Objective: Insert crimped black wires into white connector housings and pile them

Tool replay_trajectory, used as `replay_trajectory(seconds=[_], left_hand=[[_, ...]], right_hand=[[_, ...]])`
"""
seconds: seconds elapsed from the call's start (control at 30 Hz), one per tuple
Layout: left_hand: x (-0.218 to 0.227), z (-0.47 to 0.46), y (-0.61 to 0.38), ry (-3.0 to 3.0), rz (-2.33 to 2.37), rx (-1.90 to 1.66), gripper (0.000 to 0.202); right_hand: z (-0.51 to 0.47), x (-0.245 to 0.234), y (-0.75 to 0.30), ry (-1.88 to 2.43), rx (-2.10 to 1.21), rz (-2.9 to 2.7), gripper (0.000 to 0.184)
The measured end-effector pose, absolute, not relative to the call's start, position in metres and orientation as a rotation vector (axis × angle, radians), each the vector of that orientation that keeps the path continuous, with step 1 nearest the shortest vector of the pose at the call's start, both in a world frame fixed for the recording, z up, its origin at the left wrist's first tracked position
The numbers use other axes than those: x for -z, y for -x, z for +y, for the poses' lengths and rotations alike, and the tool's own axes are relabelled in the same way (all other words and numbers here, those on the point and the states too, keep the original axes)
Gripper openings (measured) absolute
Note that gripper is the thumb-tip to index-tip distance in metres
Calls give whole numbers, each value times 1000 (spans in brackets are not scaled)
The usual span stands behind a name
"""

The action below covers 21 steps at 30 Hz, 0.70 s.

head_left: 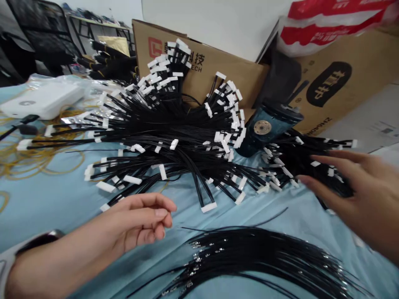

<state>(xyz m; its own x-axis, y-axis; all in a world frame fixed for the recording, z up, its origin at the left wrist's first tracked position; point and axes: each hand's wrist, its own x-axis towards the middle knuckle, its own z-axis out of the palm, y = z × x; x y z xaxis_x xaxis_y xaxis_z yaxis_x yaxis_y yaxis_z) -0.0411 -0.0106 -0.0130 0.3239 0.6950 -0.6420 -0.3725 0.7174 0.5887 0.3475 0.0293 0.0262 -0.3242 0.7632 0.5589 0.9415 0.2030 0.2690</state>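
Note:
A big heap of black wires with white plastic connectors (174, 124) lies across the light blue cloth (56, 199). My left hand (140, 222) hovers just in front of the heap, fingers loosely curled toward the thumb, with nothing visible in them. My right hand (352, 187) reaches from the right with fingers stretched out, its fingertips resting on a smaller bunch of connector wires (299, 162). In front of me lies a bundle of black wires with bare metal terminals (255, 257).
A dark blue cup with a round emblem (264, 128) lies tipped among the wires. Cardboard boxes (202, 70) stand behind the heap. A white flat device (40, 101) and yellow rubber bands (34, 158) lie at the left.

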Motion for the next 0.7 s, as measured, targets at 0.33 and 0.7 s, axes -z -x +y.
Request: replay_trajectory(seconds=[0.33,0.7], left_hand=[[6,-8,38,-464,985,-721,11],[7,-8,38,-424,1117,-788,26]], right_hand=[[16,29,-195,1405,-136,-2369,22],[-10,-8,-198,1322,-781,-1782,13]])
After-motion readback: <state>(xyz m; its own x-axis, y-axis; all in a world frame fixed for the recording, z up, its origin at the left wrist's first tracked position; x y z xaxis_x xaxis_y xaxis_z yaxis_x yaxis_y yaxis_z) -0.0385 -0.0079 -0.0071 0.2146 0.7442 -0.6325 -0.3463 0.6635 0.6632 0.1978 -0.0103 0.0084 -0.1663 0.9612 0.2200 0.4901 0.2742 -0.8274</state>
